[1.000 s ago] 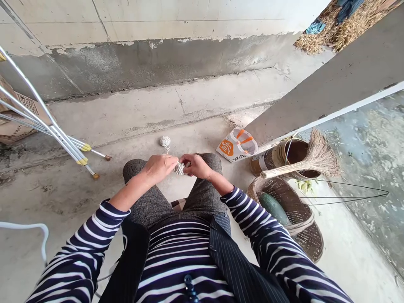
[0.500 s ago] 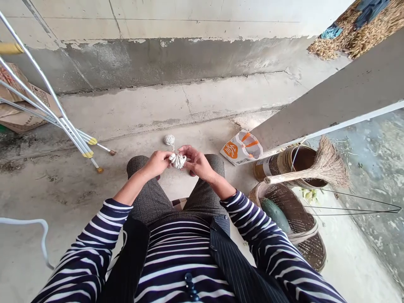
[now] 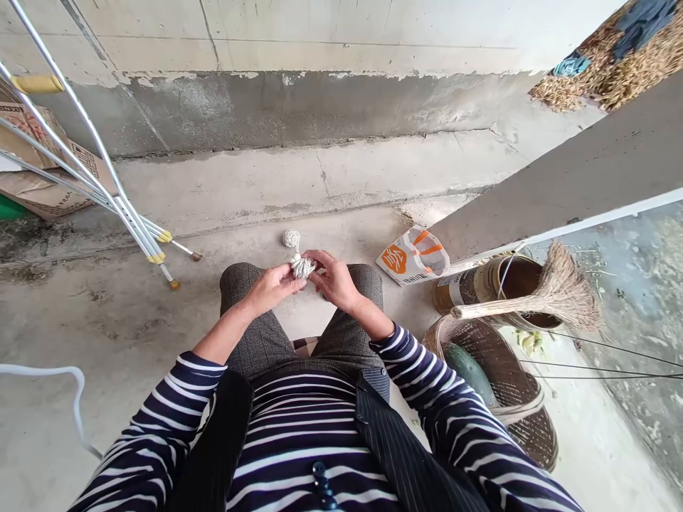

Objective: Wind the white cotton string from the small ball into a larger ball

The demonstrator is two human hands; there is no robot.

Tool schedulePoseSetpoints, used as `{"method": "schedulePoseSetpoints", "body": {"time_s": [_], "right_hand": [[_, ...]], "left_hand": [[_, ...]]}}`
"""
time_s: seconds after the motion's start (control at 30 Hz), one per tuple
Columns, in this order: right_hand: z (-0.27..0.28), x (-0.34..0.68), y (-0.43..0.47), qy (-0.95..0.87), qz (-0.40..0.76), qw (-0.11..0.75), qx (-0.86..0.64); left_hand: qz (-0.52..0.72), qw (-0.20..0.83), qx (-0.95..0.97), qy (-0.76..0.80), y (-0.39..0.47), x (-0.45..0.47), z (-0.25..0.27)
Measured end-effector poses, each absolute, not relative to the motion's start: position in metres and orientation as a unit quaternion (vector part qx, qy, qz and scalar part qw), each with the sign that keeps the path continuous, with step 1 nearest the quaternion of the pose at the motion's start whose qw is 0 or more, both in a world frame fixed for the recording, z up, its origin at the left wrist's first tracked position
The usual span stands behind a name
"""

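Between my knees I hold a small white bundle of cord point(image 3: 303, 267) with raised loops, pinched at its two sides. My left hand point(image 3: 273, 286) has its thumb and fingers closed on the left and lower side. My right hand point(image 3: 336, 279) grips the right side, its fingers curled around the back. Just beyond, on the concrete floor, lies a round ball of white cord point(image 3: 291, 239). A strand of cord runs from that ball to the bundle in my hands. My fingers partly cover the bundle.
Metal crutches point(image 3: 133, 220) and cardboard boxes point(image 3: 53, 188) stand at left. To the right are a white-and-orange paper bag point(image 3: 403, 276), a bucket point(image 3: 480, 281) under a straw broom point(image 3: 555, 291), and a wicker basket point(image 3: 526, 398) holding a dark green melon point(image 3: 469, 370). A pillar point(image 3: 560, 163) slants behind them.
My left hand has turned, its thumb now lying lower along the bundle. My right hand still grips the other side. The whole view has shifted slightly, with the surroundings a little lower and further right.
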State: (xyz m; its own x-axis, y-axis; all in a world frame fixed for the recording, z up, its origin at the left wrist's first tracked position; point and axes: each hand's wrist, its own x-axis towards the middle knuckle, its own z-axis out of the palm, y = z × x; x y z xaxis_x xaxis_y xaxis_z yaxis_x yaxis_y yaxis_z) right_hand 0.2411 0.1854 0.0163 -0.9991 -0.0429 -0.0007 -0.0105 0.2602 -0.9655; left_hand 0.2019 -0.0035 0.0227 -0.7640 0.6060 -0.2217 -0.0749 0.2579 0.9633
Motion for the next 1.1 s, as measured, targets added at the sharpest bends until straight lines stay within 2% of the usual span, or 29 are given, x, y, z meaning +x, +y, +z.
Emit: {"method": "schedulePoseSetpoints", "body": {"time_s": [0.13,0.27,0.37,0.53,0.63,0.87,1.0,1.1], "right_hand": [[0.024,0.243,0.185,0.755,-0.652,0.064,0.001],[0.037,0.244,0.192,0.653,-0.743,0.146,0.004],[0.039,0.243,0.195,0.595,-0.784,0.174,0.021],[0.027,0.245,0.188,0.588,-0.789,0.161,0.075],[0.023,0.245,0.187,0.602,-0.784,0.125,0.091],[0.037,0.236,0.193,0.622,-0.778,0.060,0.069],[0.033,0.231,0.193,0.659,-0.749,0.037,0.061],[0.021,0.230,0.194,0.758,-0.649,-0.007,0.067]], "left_hand": [[0.558,0.245,0.191,0.769,-0.001,0.203,0.017],[0.546,0.226,0.204,0.781,-0.001,0.204,0.020],[0.541,0.222,0.210,0.784,0.000,0.208,0.023],[0.493,0.207,0.236,0.811,0.000,0.215,0.018],[0.453,0.177,0.249,0.838,-0.003,0.214,0.010],[0.450,0.144,0.237,0.849,-0.011,0.207,-0.009],[0.338,0.121,0.293,0.886,-0.005,0.219,-0.004],[0.258,0.103,0.338,0.899,0.000,0.227,0.007]]}}
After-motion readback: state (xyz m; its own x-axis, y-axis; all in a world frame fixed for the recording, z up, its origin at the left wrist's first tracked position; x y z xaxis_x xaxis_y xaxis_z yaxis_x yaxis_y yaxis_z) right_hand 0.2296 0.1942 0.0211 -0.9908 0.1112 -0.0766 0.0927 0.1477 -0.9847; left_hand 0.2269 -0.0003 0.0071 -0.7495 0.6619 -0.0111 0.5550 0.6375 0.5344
